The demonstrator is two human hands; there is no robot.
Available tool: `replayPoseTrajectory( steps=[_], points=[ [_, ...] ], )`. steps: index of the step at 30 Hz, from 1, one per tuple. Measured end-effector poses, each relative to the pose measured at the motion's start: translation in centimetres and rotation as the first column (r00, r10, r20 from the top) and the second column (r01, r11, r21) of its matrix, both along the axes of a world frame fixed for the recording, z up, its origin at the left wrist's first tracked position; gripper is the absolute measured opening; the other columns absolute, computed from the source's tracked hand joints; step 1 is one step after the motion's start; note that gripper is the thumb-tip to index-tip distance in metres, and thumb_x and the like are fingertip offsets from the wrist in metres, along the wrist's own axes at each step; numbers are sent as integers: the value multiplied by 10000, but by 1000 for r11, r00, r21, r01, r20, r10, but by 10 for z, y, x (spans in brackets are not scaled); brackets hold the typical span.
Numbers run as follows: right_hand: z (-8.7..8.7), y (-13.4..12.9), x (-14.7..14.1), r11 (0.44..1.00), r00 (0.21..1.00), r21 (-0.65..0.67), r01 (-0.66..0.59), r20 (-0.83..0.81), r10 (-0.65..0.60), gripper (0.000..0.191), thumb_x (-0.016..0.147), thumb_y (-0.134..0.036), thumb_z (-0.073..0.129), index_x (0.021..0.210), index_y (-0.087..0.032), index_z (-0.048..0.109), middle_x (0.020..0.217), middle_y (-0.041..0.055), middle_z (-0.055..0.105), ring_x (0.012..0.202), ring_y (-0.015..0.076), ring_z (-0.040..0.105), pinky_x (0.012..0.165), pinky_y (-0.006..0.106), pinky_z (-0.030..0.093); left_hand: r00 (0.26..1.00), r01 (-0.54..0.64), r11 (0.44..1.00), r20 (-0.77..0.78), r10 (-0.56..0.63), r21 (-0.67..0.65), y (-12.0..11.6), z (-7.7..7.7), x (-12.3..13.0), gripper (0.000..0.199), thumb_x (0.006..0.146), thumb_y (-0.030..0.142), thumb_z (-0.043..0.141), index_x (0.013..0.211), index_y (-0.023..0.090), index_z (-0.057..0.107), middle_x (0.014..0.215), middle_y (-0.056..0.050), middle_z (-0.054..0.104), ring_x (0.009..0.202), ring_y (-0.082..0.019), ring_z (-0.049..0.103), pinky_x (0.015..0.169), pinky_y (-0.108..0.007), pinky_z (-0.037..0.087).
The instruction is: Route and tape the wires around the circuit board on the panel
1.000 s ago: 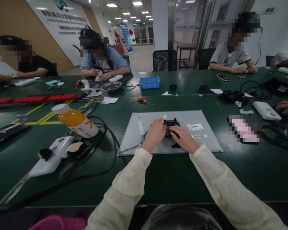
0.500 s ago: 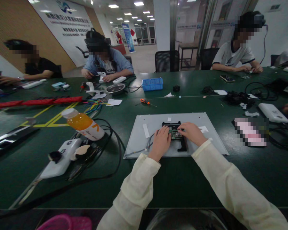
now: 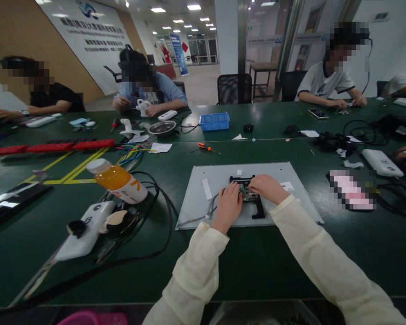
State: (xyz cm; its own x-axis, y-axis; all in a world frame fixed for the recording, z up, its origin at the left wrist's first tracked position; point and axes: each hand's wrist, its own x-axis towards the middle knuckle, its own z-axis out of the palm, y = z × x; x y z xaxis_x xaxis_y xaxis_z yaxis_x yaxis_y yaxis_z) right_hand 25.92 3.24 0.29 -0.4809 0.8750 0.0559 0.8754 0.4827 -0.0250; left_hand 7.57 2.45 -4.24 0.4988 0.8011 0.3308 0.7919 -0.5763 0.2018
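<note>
- Green circuit board [image 3: 249,195]: seated in a black bracket [image 3: 259,210], mid-panel, slightly right of centre; lies between the two hands, partly covered by their fingers.
- Left hand [image 3: 228,204]: back upward, fingers laid over the board's left side, hiding that end. Cannot tell whether it grips or merely rests.
- Right hand [image 3: 267,187]: fingertips drawn together at the board's upper right, wrist toward the panel's right edge. Contents of the pinch, if any, cannot be told.
- Hands: apart, narrow gap, board showing in it.
- Bracket: upper bar beyond the fingers, toward the panel's far edge; black foot reaches toward the panel's near edge.
- Thin grey cables [image 3: 212,205]: run from beside the left hand toward the panel's near left corner.
- Grey panel [image 3: 196,203]: flat on the green table [image 3: 257,262], set in from the table's near edge.
- Orange-handled screwdriver [image 3: 205,147]: beyond the panel's far edge.
- Blue basket [image 3: 214,122]: near the table's far edge.
- Bottle of orange drink [image 3: 120,182]: left of the panel's left edge.
</note>
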Motion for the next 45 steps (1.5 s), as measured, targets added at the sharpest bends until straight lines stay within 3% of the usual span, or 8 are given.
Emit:
replayPoseTrajectory(
  steps=[7,13,17,26,32,37,45],
  points=[
    [-18,-6,4,996,977,32,88,-200,-80,157,861,-212,539,884,-197,693,893,66,690,893,184,600,784,273,407,1000,-8,1000,-1,8,16,-2,0,1,353,945,258,313,1260,184,454,1345,-75,500,1292,-194,397,1046,-394,315],
    [-29,3,11,994,885,-63,89,-452,-108,118,810,-217,595,851,-194,703,891,38,696,820,155,614,757,253,425,1000,-15,1000,-6,15,6,-3,2,2,355,942,255,310,1258,189,458,1350,-75,496,1293,-188,396,1044,-386,320],
    [-32,12,13,993,853,-98,64,-511,-105,85,778,-220,625,782,-182,700,807,34,690,748,147,606,713,247,422,1000,-15,1000,-11,15,7,-4,3,2,354,943,260,306,1254,195,462,1349,-65,498,1285,-195,404,1036,-388,330],
    [-33,14,14,994,851,-95,54,-516,-96,89,778,-233,615,777,-191,694,781,20,682,726,138,593,691,241,412,1000,-14,1000,5,14,15,-5,1,2,343,941,260,313,1243,197,461,1344,-62,499,1281,-198,402,1037,-395,330],
    [-30,32,11,970,843,29,241,-501,-194,150,822,-249,570,889,-177,685,904,57,683,862,164,600,801,270,419,1000,-15,1000,27,15,10,-5,1,2,324,929,234,339,1230,209,458,1330,-63,504,1260,-185,422,1063,-401,300],
    [-30,55,-3,955,897,49,293,-359,-257,242,840,-330,570,1006,-180,661,1039,82,654,984,186,583,838,268,411,999,-14,1000,37,14,10,-6,2,3,279,923,226,362,1171,216,488,1273,-59,538,1198,-184,475,1066,-407,291],
    [-26,65,-17,977,973,66,202,-129,-192,209,868,-295,541,964,-166,674,997,105,668,965,198,593,790,255,404,999,-20,1000,25,20,11,-7,2,3,236,918,229,381,1120,225,503,1214,-55,563,1162,-192,498,1051,-413,297]
  ],
)
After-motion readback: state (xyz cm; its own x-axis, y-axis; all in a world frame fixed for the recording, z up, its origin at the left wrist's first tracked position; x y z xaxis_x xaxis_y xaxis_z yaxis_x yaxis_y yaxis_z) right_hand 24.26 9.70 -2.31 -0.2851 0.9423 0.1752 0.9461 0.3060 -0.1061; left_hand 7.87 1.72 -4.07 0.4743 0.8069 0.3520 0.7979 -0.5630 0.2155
